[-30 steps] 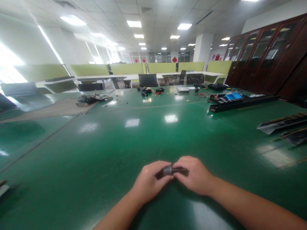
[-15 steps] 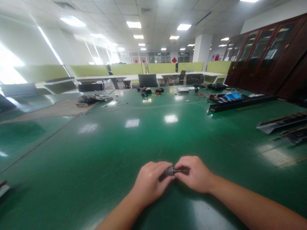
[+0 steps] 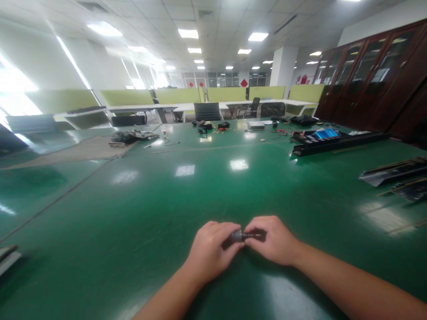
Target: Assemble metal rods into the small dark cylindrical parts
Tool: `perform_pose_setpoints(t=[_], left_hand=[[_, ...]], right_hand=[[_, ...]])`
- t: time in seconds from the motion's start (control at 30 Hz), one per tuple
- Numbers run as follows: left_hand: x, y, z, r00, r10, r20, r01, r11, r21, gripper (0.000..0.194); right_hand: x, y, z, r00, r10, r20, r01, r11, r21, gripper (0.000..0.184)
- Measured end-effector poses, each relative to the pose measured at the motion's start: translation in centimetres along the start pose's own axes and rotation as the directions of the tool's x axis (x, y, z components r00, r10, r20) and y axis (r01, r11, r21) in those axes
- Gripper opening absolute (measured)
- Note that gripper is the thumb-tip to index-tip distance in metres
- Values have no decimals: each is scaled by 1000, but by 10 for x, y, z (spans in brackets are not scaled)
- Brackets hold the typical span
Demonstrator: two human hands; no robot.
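Note:
Low in the head view, my left hand [image 3: 211, 250] is closed round a small grey metal cylinder [image 3: 236, 236], its thumb and fingers pinching the body. A thin dark shaft [image 3: 254, 235] sticks out of the cylinder's right end and points toward my right palm. The thumb and fingertips of my right hand [image 3: 276, 240] are closed on the shaft close to the cylinder. Both hands are just above or on the green tabletop [image 3: 160, 213]; which of the two I cannot tell. Part of the cylinder is hidden behind the left fingers.
Black metal channels [image 3: 336, 144] lie at the right, one with a blue item [image 3: 326, 133] by it, and more rails [image 3: 393, 171] nearer. Tools [image 3: 204, 126] and small parts lie along the far edge. A grey-edged object [image 3: 8, 260] juts in at left.
The view has shifted a little, so the scene sits slightly farther right. Both hands keep nearly the same grip, with only a small shift of the right fingers at the shaft.

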State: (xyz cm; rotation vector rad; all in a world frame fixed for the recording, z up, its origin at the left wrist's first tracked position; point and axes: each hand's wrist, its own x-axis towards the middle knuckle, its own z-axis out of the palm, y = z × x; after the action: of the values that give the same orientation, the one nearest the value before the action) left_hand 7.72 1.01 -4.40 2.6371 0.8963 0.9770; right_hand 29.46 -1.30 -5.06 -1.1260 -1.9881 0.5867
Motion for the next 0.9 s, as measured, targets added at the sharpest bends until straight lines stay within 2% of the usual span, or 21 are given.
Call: perform_pose_setpoints(t=[0.47, 0.9], left_hand=[[1, -2, 0, 999, 7, -36, -8, 1000, -26, 25], [-1, -4, 1, 998, -43, -47, 38, 993, -116, 27]], right_hand=[[0, -2, 0, 999, 50, 5, -50, 999, 9, 6], [-1, -4, -6, 1000, 17, -7, -17, 1000, -16, 4]])
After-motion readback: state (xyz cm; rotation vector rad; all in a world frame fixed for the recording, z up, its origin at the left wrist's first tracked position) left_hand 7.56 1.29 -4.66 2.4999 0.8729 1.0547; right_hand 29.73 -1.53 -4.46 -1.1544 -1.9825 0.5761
